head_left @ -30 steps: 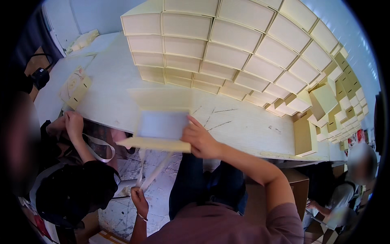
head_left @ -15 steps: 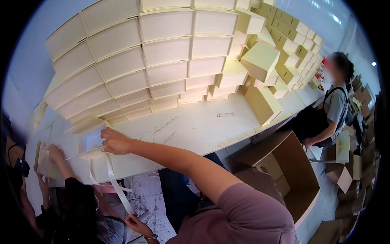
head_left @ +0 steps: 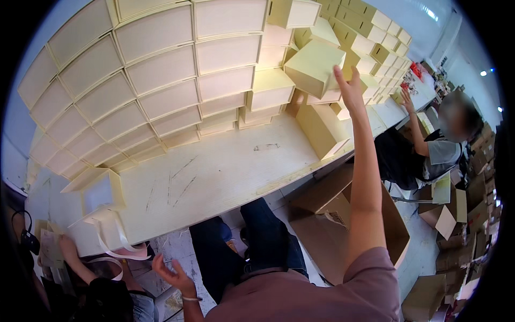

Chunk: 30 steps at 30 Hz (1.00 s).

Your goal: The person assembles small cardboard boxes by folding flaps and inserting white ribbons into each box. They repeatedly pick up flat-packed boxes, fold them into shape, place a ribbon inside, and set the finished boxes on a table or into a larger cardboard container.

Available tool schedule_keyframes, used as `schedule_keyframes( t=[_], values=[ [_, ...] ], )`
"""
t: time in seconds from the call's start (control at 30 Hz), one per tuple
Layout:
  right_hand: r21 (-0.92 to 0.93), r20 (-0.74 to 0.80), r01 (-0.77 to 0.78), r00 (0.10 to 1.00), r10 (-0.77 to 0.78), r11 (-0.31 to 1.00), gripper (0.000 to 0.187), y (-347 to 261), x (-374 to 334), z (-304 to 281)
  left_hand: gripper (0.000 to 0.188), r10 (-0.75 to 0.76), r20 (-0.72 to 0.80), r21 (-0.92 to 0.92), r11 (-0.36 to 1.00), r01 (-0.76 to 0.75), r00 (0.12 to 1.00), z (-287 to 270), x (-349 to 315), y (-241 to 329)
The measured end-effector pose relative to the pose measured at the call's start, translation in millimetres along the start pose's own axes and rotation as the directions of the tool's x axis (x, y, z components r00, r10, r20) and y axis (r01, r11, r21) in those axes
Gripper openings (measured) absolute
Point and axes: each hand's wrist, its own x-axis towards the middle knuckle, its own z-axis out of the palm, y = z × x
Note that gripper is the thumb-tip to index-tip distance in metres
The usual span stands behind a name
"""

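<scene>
1. White, scuffed tabletop (head_left: pixel 230 166) runs beyond both hands; wall of cream rectangular card boxes (head_left: pixel 155 40) stacked along its far side.
2. Right hand (head_left: pixel 351 88): raised, thumb and fingers spread wide, nothing visibly gripped. Nearest is a tilted cream card box (head_left: pixel 315 65) on the uneven part of the stack; contact can't be confirmed.
3. Left hand (head_left: pixel 174 276): low, short of the tabletop edge, fingers loosely apart, no object in it.
4. Open cream box with pale lining (head_left: pixel 118 190) sits beyond and left of the left hand, on the tabletop; white flat ribbon (head_left: pixel 98 236) hangs off its near side.
5. Status, my read: stacked boxes look assembled; this one has ribbon on, but remains open with ribbon loose. Closing and stacking look outstanding.
6. Brown cardboard carton (head_left: pixel 316 241), open, below the right forearm. Co-worker's hand (head_left: pixel 67 249) left of the left hand.
</scene>
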Motion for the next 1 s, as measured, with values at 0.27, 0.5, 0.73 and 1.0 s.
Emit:
schedule_keyframes(
  t=[0.27, 0.5, 0.73, 1.0],
  values=[
    [0.158, 0.417, -0.476, 0.826, 0.379, 0.865, 0.096, -68.5, -7.8, 7.8, 0.023, 0.341, 0.238, -0.365, 0.899, -0.242, 0.909, 89.3, 30.8, 93.1],
    [0.455, 0.233, -0.451, 0.892, 0.386, 0.768, 0.081, -66.7, -32.8, -25.1, 0.02, 0.571, 0.368, -0.44, 0.802, -0.404, 0.733, 89.9, 41.9, 118.7],
    [0.778, 0.59, -0.606, 0.795, 0.14, 0.166, 0.037, -49.0, -153.6, -41.7, 0.051, 0.426, 0.483, -0.633, 0.773, -0.031, 0.766, 96.0, 48.3, 127.3],
    [0.002, 0.991, -0.927, -0.048, -0.125, 0.374, 0.068, -102.5, -207.0, 43.2, 0.073, 0.141, 0.453, -0.568, 0.806, 0.163, 0.88, 77.2, 96.2, 115.1]
  ],
)
